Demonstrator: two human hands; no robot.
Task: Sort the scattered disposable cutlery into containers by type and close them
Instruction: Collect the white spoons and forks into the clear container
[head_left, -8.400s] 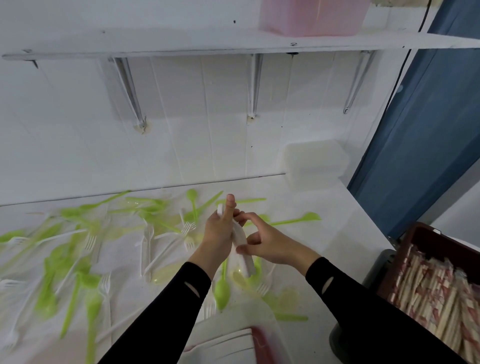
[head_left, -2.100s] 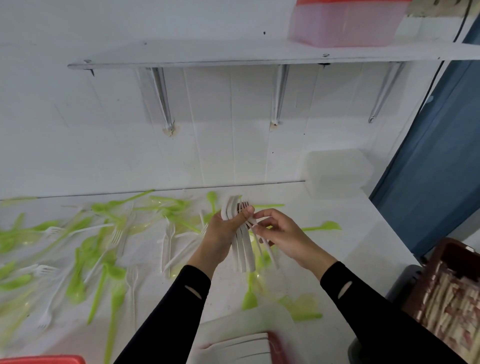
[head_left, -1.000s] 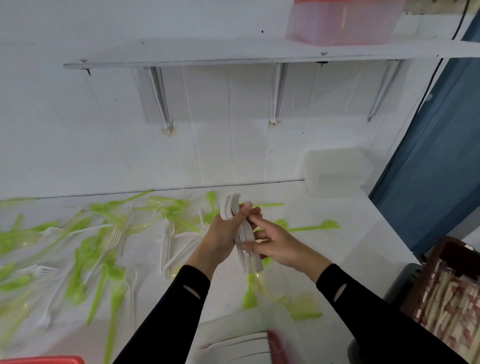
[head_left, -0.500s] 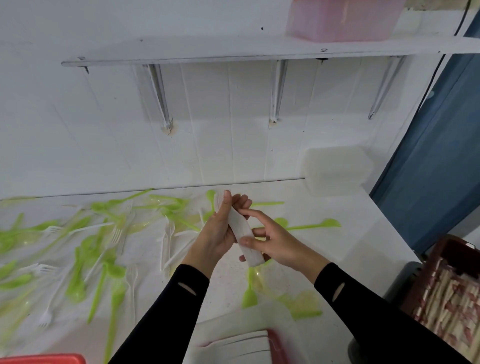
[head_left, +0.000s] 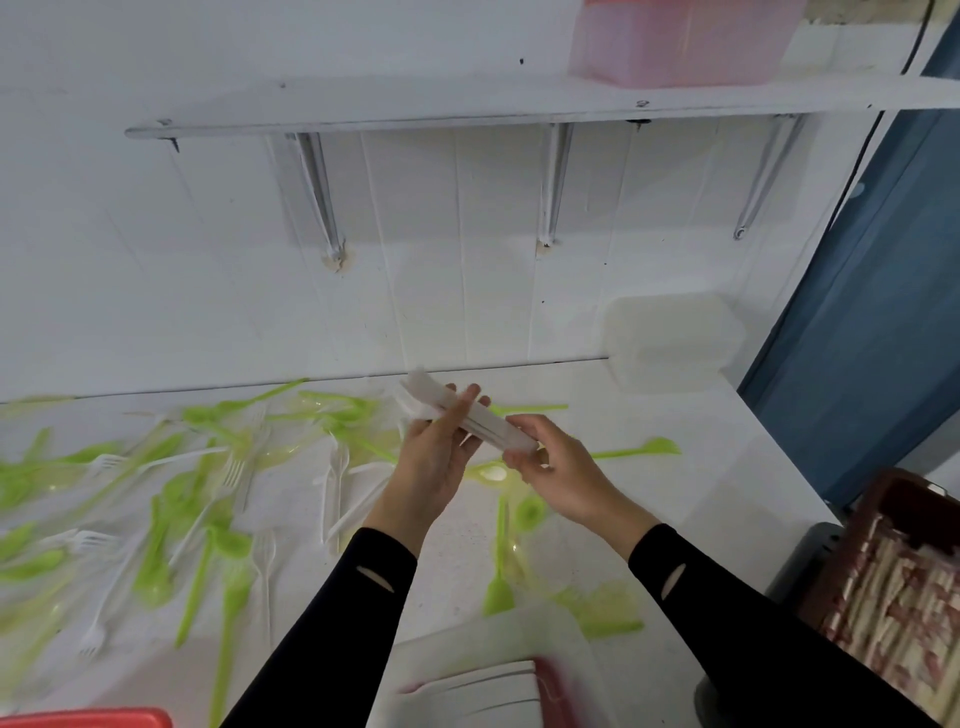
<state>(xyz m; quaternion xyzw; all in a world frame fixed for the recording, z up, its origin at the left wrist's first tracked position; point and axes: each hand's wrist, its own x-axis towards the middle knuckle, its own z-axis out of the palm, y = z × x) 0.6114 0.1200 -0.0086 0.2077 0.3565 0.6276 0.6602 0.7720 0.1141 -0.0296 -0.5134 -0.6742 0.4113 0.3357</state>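
Both hands meet above the middle of the table (head_left: 691, 493), sharing a bundle of white cutlery (head_left: 470, 422) that slants from upper left to lower right. On the left, the left hand (head_left: 434, 457) wraps its fingers around the bundle's upper half, fingertips showing over the top edge. On the right, the right hand (head_left: 558, 475) pinches the lower end between thumb and curled fingers. I cannot tell whether the bundled pieces are forks, spoons or knives. At the far left near corner a red lid (head_left: 88, 718) shows at the frame's edge. Green cutlery (head_left: 153, 566) and white forks (head_left: 332, 483) lie scattered across the left half of the table. Below the forearms sits a translucent container (head_left: 493, 649), its contents blurred. One green spoon (head_left: 641, 449) lies just right of the right hand, and a clear lidded box (head_left: 670, 338) stands against the wall behind it. Off the table's right edge is a brown crate (head_left: 904, 499) of paper-wrapped sticks.
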